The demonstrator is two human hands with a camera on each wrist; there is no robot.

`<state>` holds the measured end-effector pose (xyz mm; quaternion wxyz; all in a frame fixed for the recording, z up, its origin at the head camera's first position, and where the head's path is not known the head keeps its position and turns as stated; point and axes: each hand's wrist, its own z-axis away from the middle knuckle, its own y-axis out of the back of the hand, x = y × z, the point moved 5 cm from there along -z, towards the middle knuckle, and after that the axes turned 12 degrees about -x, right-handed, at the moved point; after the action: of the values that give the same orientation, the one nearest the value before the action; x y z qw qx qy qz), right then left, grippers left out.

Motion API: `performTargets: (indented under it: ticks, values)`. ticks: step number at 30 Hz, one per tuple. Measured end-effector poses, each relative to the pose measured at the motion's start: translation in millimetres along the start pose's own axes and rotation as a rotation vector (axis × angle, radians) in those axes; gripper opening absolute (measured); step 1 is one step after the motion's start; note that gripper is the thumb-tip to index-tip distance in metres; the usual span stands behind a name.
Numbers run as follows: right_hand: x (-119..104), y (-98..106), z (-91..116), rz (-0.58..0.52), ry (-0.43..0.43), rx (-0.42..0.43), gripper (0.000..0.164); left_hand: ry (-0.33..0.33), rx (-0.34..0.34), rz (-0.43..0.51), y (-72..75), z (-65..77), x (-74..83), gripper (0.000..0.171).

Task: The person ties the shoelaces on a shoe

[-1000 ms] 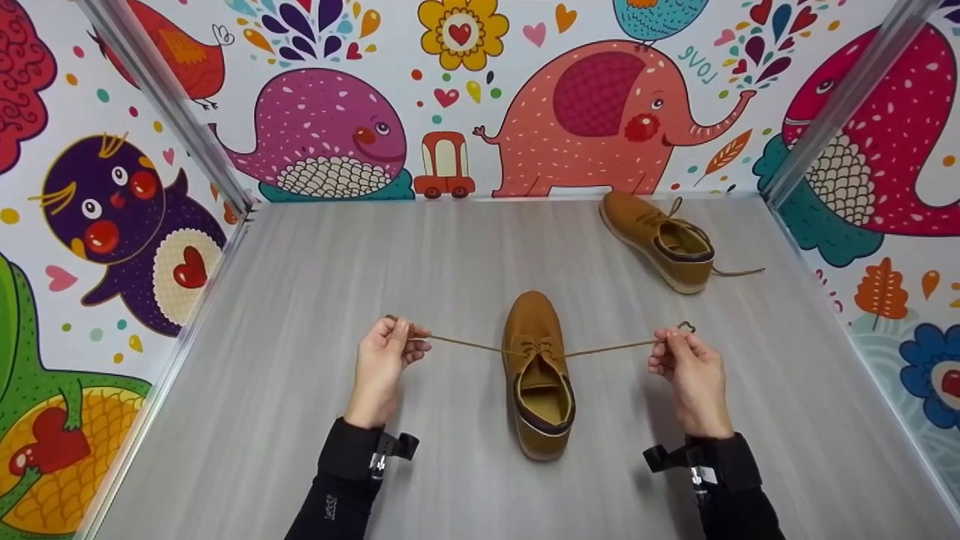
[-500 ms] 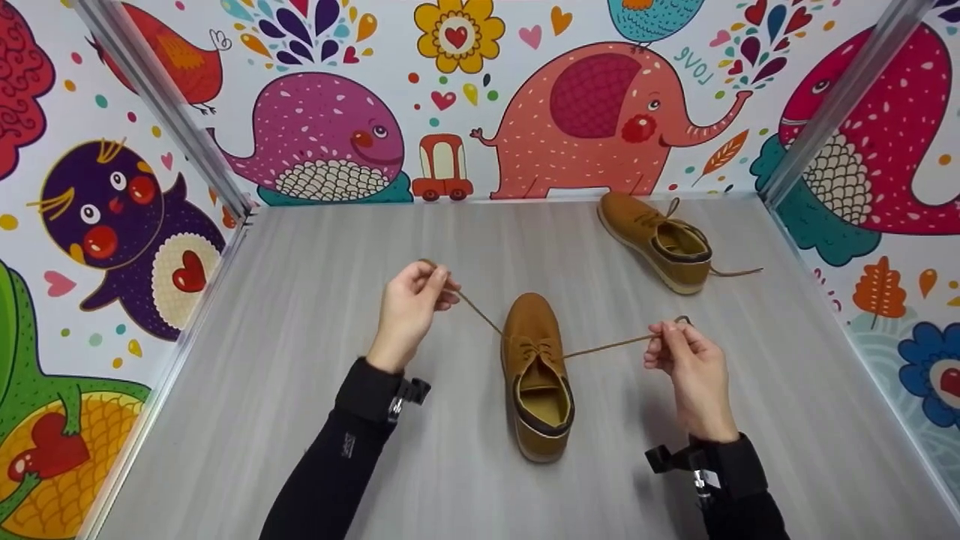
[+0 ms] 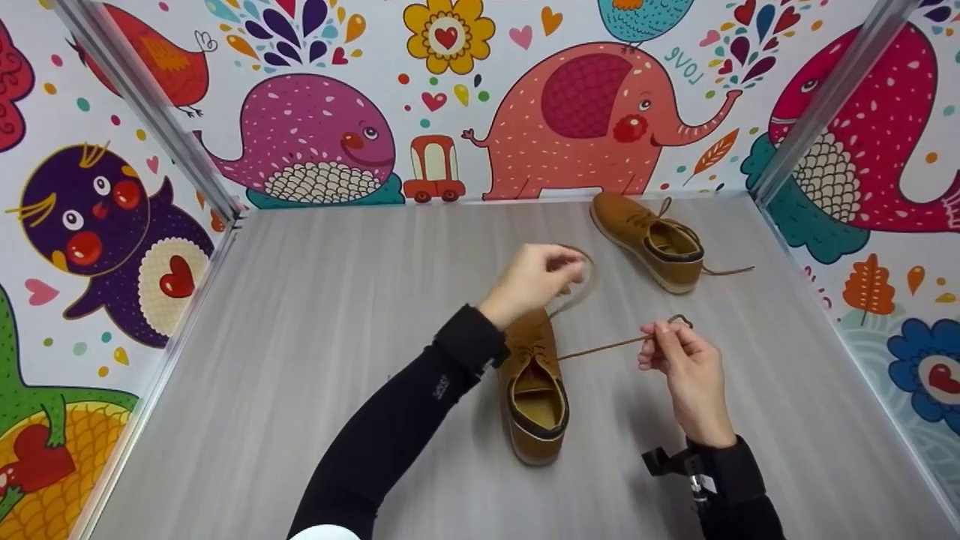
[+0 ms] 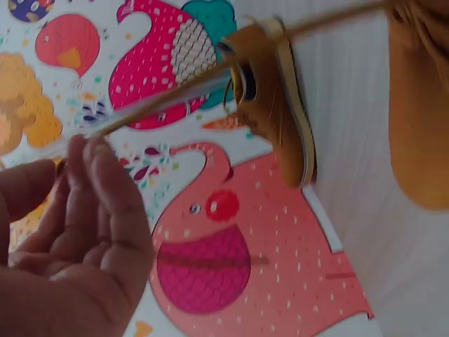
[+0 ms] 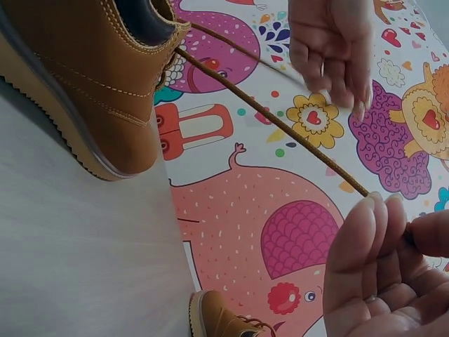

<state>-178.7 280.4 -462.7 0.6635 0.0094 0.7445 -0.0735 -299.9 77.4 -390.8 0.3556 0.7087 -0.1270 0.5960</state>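
One tan lace-up shoe (image 3: pixel 535 442) stood upright on the grey wood-grain surface (image 3: pixel 337 300), toe pointing away from the person, with a matching shoe (image 3: pixel 646 241) beyond it to its right. Left hand (image 3: pixel 534 279), above the first shoe's toe end, pinched one brown lace (image 4: pixel 337 20); right hand (image 3: pixel 688 371), to that shoe's right, pinched the opposite lace (image 5: pixel 287 128), drawn straight.

Black-sleeved left forearm (image 3: pixel 397 424) slanting up from the left of the nearer brown shoe (image 3: pixel 534 401), left hand (image 3: pixel 534 279) at its toe end, fingers curled toward the thumb, right hand (image 3: pixel 691 381) to the shoe's right, thumb pinched against fingertips, right wrist (image 3: pixel 724 461) level with its heel
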Motion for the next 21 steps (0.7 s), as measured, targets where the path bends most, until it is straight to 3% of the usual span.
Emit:
performTargets:
  ticks: [4,12,21]
  values:
    - [1,-2,0,0.014,-0.001,-0.022,0.040,0.021,-0.045,-0.030,-6.9,2.6,-5.2,0.024]
    - [2,0,-4,0.050,0.000,-0.047,0.033,0.025,0.026,-0.049,11.3,23.3,-25.8,0.020]
    - [2,1,-6,0.090,-0.026,-0.070,0.032,0.049,0.077,0.034,25.0,52.5,-52.7,0.021]
